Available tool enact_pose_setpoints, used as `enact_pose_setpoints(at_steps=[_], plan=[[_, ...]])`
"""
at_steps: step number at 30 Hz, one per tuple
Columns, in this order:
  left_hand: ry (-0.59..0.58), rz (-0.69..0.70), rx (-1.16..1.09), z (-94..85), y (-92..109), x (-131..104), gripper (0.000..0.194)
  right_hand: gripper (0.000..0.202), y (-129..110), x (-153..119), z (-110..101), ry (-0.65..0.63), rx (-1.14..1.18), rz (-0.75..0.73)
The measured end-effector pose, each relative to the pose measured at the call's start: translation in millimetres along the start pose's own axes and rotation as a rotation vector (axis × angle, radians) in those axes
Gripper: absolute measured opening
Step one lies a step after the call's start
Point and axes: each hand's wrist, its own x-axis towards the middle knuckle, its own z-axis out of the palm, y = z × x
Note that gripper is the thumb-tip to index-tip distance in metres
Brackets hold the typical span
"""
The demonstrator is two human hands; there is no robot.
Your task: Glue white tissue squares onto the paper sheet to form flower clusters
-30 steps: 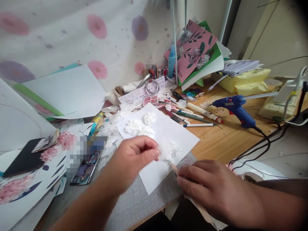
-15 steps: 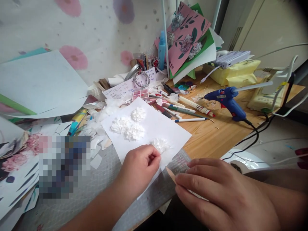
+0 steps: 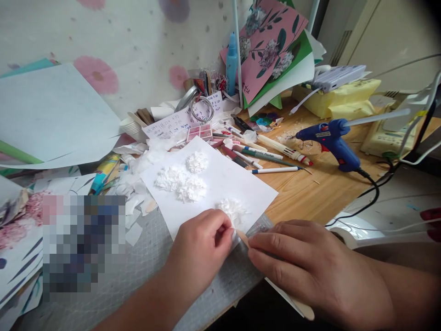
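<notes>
My left hand (image 3: 201, 246) is closed in a pinch at the near edge of a white paper sheet (image 3: 237, 172). A small white piece, largely hidden, shows at its fingertips. Just beyond them lies a fluffy white paper flower cluster (image 3: 232, 209). My right hand (image 3: 306, 266) is closed around a flat wooden craft stick (image 3: 243, 237), whose rounded tip meets the left fingertips. The stick's other end juts out below the palm, beside a thin white strip. More ruffled white clusters (image 3: 191, 188) sit on the sheet's left half.
A blue hot glue gun (image 3: 332, 140) stands at the right, its cord trailing off the table. Markers (image 3: 265, 154) lie behind the sheet. White scraps (image 3: 132, 184) pile up at left on a grey cutting mat (image 3: 138, 276). Pink flower artwork (image 3: 272, 46) leans at the back.
My right hand has moved slightly left, bringing the craft stick's tip to my left fingertips. The stick's far end now shows below the palm. The view has shifted slightly.
</notes>
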Motion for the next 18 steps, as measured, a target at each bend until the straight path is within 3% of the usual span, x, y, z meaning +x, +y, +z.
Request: enact_pose_setpoints(at_steps=[6,18], plan=[[-0.010,0.074,0.101,-0.4,-3.4,-1.0,0.012,0.040,-3.6,10.7,-2.1,-0.003,-0.104,-0.029],[-0.022,-0.007,0.016,-0.5,-6.0,0.3,0.011,0.032,-4.7,12.2,1.6,-0.091,-0.142,-0.019]])
